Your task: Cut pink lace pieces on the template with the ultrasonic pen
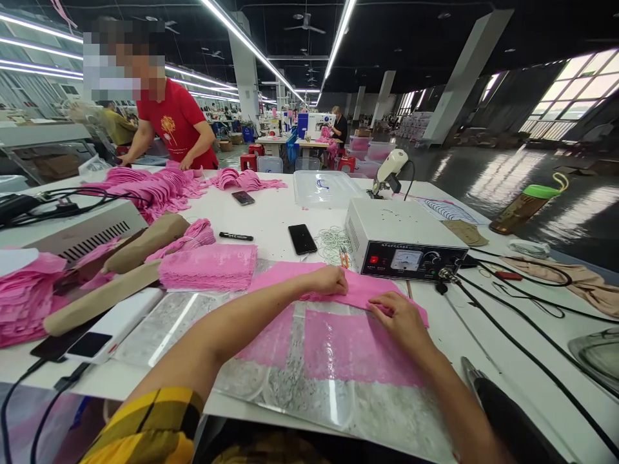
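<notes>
A long strip of pink fabric [360,285] stretches across the far edge of a clear sheet [193,332] on the white table. My left hand [331,281] is closed, its fingers pinched on the strip near its middle. At the strip's near right edge, my right hand [397,317] pinches the fabric between thumb and fingers. Below the hands, flat pink lace pieces [355,348] lie on the clear sheet, partly covered by my right hand. To the left sits a neat stack of pink lace pieces [209,267].
A control box [411,241] with cables stands behind my right hand, beside orange-handled snips [343,256]. Phones, including a black one [302,239], and a marker [236,236] lie beyond. A dark pointed tool [503,406] rests at right. A co-worker [176,122] handles pink pieces across the table.
</notes>
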A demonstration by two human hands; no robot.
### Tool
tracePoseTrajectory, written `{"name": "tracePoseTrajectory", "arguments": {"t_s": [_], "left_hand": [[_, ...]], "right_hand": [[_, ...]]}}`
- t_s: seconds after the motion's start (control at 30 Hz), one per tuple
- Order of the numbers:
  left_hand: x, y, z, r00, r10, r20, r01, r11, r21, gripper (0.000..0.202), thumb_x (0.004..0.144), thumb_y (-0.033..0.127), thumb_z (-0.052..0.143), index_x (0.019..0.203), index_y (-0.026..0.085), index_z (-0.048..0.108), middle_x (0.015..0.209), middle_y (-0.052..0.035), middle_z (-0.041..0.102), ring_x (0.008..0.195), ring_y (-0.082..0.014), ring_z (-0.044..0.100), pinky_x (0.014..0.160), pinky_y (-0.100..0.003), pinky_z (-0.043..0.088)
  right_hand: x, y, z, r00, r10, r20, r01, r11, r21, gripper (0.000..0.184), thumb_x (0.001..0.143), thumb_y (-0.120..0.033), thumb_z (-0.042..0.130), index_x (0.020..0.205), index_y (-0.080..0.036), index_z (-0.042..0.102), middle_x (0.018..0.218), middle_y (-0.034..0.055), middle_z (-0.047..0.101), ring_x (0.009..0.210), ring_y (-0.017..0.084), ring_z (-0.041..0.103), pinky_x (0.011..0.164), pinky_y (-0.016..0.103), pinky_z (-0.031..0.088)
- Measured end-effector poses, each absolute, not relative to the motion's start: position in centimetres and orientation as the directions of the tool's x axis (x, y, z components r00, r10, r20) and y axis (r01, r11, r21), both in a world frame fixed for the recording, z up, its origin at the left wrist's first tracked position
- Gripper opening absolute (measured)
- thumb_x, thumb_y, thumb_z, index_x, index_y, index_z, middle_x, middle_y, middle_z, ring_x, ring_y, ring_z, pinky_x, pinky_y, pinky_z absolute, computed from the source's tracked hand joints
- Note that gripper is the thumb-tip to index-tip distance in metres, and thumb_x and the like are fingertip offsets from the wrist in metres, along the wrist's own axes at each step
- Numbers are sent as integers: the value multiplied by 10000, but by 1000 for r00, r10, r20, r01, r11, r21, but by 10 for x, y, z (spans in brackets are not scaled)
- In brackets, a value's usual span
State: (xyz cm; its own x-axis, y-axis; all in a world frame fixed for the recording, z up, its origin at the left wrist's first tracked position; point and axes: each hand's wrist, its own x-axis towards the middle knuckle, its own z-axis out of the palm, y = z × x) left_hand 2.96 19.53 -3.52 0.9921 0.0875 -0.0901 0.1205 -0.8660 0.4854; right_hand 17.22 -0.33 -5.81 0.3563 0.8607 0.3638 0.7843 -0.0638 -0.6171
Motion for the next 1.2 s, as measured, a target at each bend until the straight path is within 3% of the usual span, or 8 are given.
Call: {"name": "tracePoseTrajectory", "arguments": {"t_s": [0.13, 0.37, 0.97, 1.2], "left_hand": [[31, 196, -35, 991, 69, -114, 116, -866, 487, 306, 965, 350, 589, 1191, 144, 596, 1174, -84, 619, 1005, -206, 634, 862, -401, 558], [29, 192, -31, 989, 57, -137, 114, -886, 450, 283, 960, 342, 599, 1154, 137, 609, 1133, -79, 633, 978, -195, 640, 848, -392, 560], [31, 187, -18, 982, 98, -161, 161, -882, 444, 291, 965, 355, 589, 1154, 135, 610, 1121, -72, 635, 954, -194, 645, 824, -375, 567], [29, 174, -11, 987, 153, -44, 158, -911, 380, 169, 900, 313, 661, 927, 151, 703, 941, -39, 678, 905, -166, 636, 802, -281, 502]], "right_hand": [[171, 1, -61, 311, 873, 377, 816, -42, -576, 207, 819, -369, 589, 867, -236, 741, 920, 71, 698, 893, 231, 638, 835, 391, 517], [174, 2, -65, 287, 892, 349, 834, -53, -549, 168, 801, -328, 603, 848, -238, 737, 890, 67, 699, 860, 229, 631, 794, 385, 517], [178, 4, -62, 297, 912, 284, 804, -79, -589, 288, 860, -390, 496, 835, -226, 731, 892, 65, 715, 797, 200, 662, 736, 331, 506], [177, 6, -62, 322, 903, 285, 799, -98, -593, 305, 868, -385, 474, 777, -225, 717, 863, 60, 714, 779, 201, 647, 718, 324, 479]]}}
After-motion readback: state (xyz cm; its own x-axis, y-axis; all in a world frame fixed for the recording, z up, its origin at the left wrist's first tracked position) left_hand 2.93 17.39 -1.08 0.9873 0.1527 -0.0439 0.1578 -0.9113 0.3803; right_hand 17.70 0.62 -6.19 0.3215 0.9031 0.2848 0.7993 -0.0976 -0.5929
